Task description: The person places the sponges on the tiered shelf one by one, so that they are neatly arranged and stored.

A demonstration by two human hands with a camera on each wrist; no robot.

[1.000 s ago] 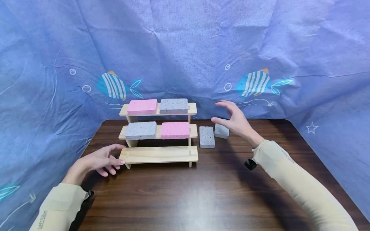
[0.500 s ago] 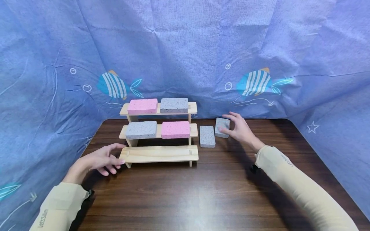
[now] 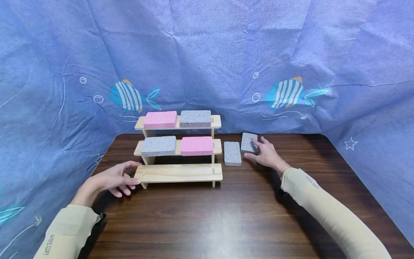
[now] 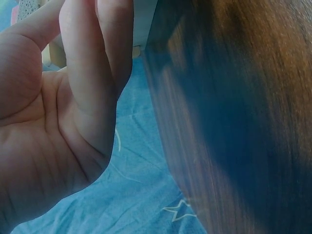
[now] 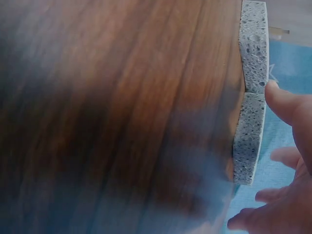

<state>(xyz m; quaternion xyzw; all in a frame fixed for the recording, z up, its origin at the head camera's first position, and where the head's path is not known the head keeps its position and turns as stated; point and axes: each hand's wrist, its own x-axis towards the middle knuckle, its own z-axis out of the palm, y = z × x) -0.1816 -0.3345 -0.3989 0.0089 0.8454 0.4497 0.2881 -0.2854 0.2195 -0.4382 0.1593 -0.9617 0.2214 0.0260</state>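
Nearest the camera, the dark wooden desk (image 3: 207,216) lies bare between two beige sleeves. The left hand (image 3: 111,180) rests with relaxed, straight fingers at the left end of the wooden three-tier stand (image 3: 178,172), fingertips touching the lowest tier; it grips nothing and seems to steady the stand.

That lowest tier holds no block. The middle tier carries a grey block (image 3: 158,145) on the left and a pink block (image 3: 197,145) on the right; the top tier a pink block (image 3: 160,119) and a grey one (image 3: 195,118).

To the right of the stand, on the desk, lie two loose grey pumice-like blocks: the nearer grey block (image 3: 232,153) just beside the stand, and the far grey block (image 3: 248,143) behind it to the right. The right hand (image 3: 266,154) has its fingers on the far grey block, thumb below it, closing but not clearly pinching yet.

The step in hand looks like taking up a loose block. The next move calls for a firm pinch across its sides, a lift clear of its neighbour, and a carry leftwards to the bare lowest tier.
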